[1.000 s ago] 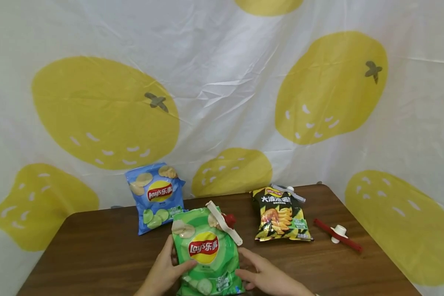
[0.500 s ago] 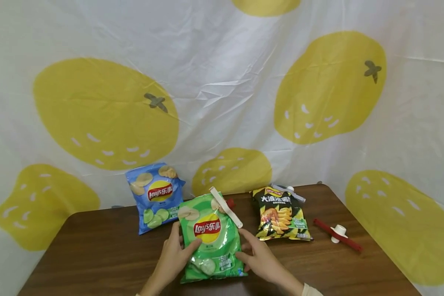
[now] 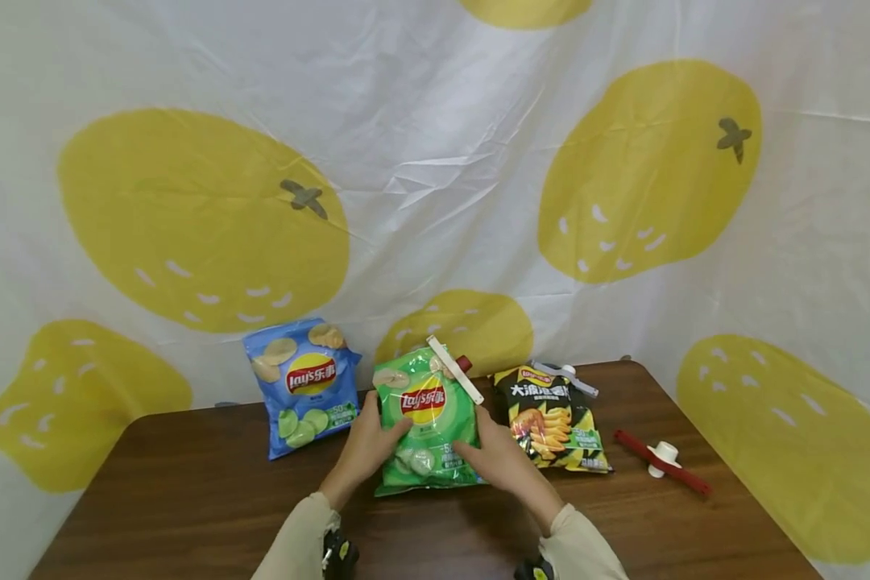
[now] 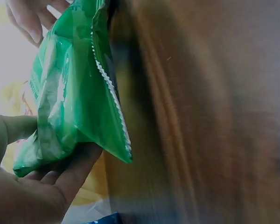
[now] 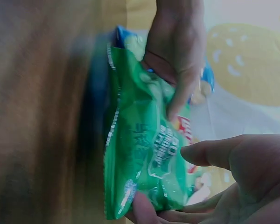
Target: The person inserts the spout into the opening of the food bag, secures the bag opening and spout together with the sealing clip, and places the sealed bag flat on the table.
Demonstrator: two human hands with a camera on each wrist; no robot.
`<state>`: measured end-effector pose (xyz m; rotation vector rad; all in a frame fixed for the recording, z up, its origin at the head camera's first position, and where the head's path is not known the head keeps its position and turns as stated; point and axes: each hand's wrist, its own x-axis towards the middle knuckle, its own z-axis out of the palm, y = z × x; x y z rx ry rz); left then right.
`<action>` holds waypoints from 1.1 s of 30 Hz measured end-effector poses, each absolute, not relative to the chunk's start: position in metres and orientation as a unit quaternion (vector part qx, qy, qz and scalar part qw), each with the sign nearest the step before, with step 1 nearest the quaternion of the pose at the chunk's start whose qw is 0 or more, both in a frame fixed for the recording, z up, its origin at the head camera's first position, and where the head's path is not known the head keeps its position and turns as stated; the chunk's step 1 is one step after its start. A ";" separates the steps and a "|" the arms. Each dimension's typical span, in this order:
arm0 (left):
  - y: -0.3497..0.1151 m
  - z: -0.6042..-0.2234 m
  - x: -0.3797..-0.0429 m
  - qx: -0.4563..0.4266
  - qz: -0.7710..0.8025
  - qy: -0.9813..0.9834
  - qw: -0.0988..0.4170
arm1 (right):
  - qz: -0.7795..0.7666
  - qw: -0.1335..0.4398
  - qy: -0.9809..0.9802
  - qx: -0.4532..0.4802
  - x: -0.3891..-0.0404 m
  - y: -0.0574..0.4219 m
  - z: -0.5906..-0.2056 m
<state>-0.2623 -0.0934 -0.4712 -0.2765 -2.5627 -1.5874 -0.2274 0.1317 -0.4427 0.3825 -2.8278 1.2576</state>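
Note:
Both hands grip a green Lay's chip bag (image 3: 424, 435) by its sides, between the two other bags in the head view. My left hand (image 3: 371, 441) has its thumb on the bag's front and its fingers behind; the left wrist view shows that hand (image 4: 42, 182) around the edge. On the other side my right hand (image 3: 495, 451) holds the bag the same way, its thumb (image 5: 210, 151) pressing the printed front in the right wrist view. A white bag clip (image 3: 455, 370) with a red knob sits slanted across the bag's top right corner.
A blue Lay's bag (image 3: 306, 391) leans upright against the lemon-print cloth (image 3: 435, 201) at the left. At the right lies a black-and-yellow chip bag (image 3: 547, 419) with a grey clip (image 3: 565, 379). A red clip with a white knob (image 3: 663, 459) lies on the brown table (image 3: 203, 483).
Both hands have carried the green bag forward, away from the person and slightly right, towards the back of the table. The other bags and the red clip have stayed in place.

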 end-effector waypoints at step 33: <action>-0.151 -0.460 -0.206 -0.113 -0.465 -0.875 0.074 | 0.294 0.056 -0.934 0.196 -0.211 0.096 -0.409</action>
